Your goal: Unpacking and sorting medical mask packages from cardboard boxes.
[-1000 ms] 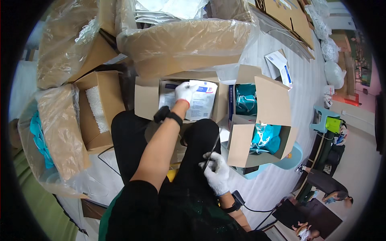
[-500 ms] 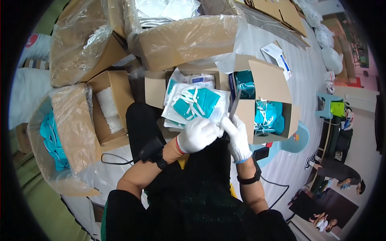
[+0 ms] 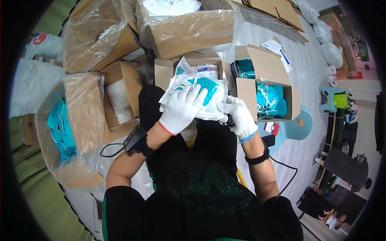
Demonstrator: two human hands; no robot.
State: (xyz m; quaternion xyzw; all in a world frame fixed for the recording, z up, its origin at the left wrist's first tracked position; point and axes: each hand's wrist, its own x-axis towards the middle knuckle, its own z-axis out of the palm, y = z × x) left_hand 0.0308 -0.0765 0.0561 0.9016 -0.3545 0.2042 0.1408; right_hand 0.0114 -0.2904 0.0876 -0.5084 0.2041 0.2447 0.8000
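Note:
My left hand (image 3: 182, 105), in a white knit glove, lies over the top clear packet (image 3: 218, 107), its fingers stretched out. Inside that packet is a folded teal cloth item (image 3: 207, 89), its white ties partly covered by my hand. The packet tops a stack above the open middle carton (image 3: 163, 76). My right hand (image 3: 240, 117), gloved too, is closed at the stack's right edge. A small dark part of a tool (image 3: 230, 120) shows under its fingers; the rest is hidden.
Right of the stack, an open carton (image 3: 296, 107) holds teal items with white ties. Plastic-lined cartons stand behind and left, one with teal cloth (image 3: 61, 130). A narrow carton (image 3: 134, 90) holds white material. A light-blue stool (image 3: 300, 124) stands right. Other people are at far right.
My left hand has moved from beside my right hand onto the top packet, spreading its fingers. The long dark blade that stuck up from my right hand no longer shows.

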